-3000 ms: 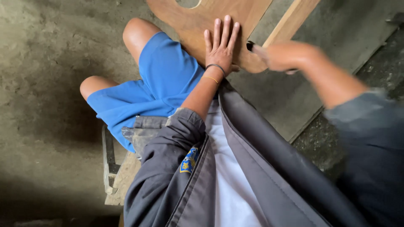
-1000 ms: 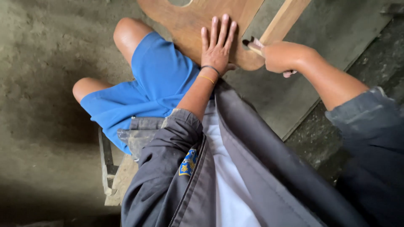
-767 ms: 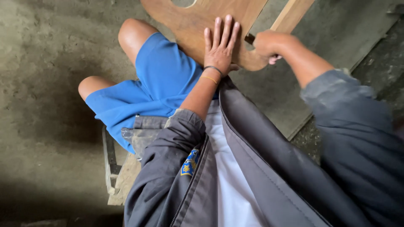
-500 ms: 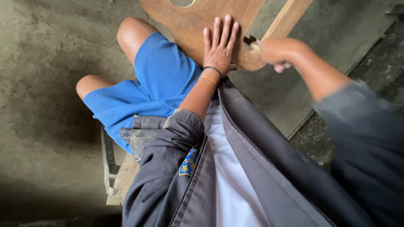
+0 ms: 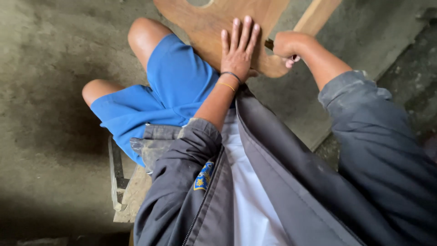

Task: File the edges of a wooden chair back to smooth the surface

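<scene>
Our left hand (image 5: 240, 52) lies flat, fingers spread, pinning the board (image 5: 214, 27) on our lap so it cannot slip; just right, our right hand (image 5: 287, 45) fists a dark tool (image 5: 269, 44) against its edge.

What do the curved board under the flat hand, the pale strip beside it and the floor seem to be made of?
The curved board looks like wood: reddish brown, faint grain, smooth matt face. The left hand lies flat on it. The pale strip seems to be raw, unfinished timber, lighter and yellowish. The floor looks like bare concrete, grey, mottled and rough. The tool in the right hand is mostly hidden; material unclear.
</scene>
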